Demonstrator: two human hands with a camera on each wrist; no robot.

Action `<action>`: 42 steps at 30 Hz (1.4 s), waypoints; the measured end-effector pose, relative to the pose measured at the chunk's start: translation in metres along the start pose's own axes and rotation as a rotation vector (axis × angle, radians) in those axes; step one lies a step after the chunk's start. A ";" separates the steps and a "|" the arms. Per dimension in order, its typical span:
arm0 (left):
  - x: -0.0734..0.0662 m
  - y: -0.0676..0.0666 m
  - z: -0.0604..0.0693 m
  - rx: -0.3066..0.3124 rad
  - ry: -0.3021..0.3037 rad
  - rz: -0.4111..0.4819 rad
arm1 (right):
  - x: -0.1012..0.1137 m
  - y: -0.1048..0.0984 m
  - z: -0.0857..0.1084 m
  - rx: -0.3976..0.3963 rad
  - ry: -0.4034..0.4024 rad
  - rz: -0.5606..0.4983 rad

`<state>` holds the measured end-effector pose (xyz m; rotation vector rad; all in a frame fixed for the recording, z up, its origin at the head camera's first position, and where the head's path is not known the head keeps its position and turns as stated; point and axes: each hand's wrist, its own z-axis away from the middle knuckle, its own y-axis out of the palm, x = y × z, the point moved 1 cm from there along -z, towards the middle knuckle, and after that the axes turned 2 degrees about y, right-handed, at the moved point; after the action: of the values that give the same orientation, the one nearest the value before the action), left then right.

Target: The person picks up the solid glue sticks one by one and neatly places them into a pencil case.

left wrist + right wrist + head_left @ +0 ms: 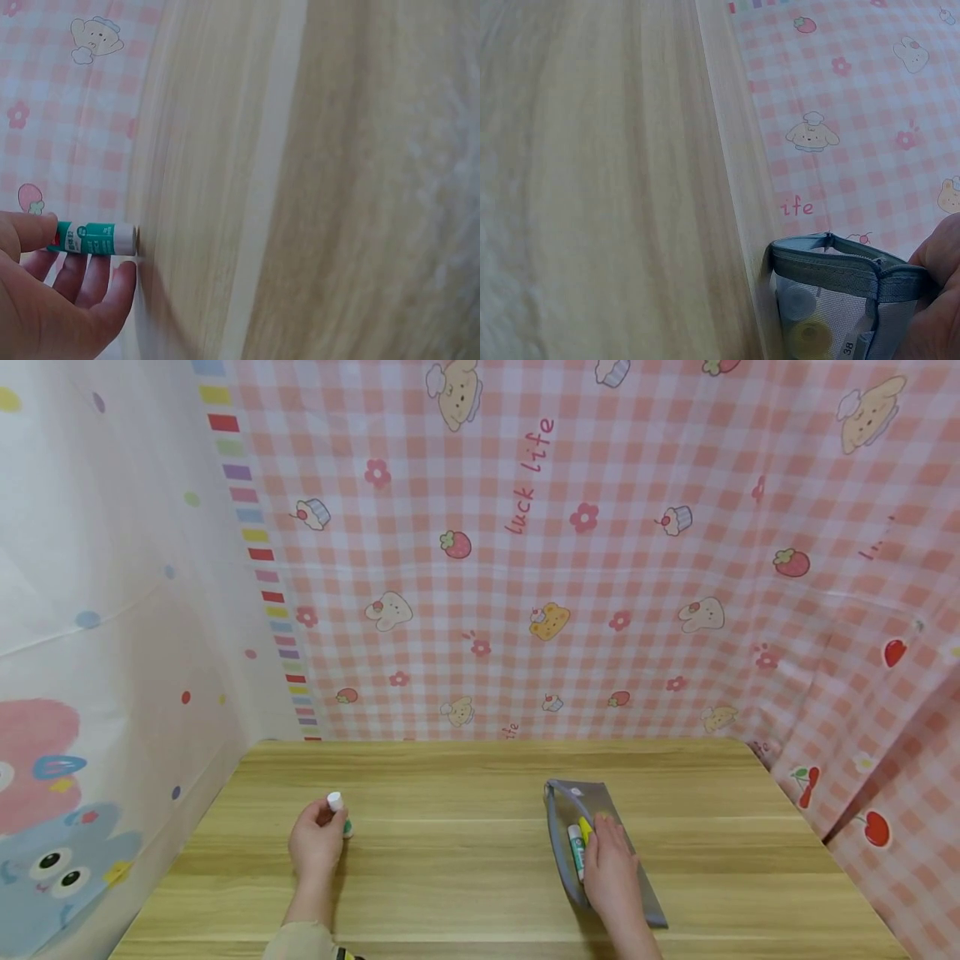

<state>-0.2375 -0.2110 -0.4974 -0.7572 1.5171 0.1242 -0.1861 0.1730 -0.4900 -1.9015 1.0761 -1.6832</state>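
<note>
My left hand (pixel 318 839) pinches a glue stick (pixel 88 238) between thumb and fingertips at the left of the table. The glue stick has a green label and white ends, and it stands about upright, its lower end at or close to the tabletop. To the right, my right hand (pixel 613 870) holds the side of a grey mesh zipper pouch (pixel 832 276), whose mouth gapes. Inside the pouch lie a second glue stick (pixel 576 852) and a yellow item (pixel 586 829), partly hidden by the hand. The yellow item's kind is unclear.
The wood-grain table (pixel 450 860) spreads between the two hands. A pink checked cloth (pixel 480 568) hangs behind its far edge. A white patterned cloth (pixel 112 610) hangs at the left, and more checked cloth at the right.
</note>
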 end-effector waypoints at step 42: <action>-0.025 0.047 0.026 0.240 -0.025 0.183 | 0.001 -0.002 0.000 0.015 0.024 -0.014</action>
<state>-0.2422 -0.1513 -0.4947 -0.4244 1.5433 0.0853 -0.1862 0.1734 -0.4882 -1.8890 1.0589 -1.7206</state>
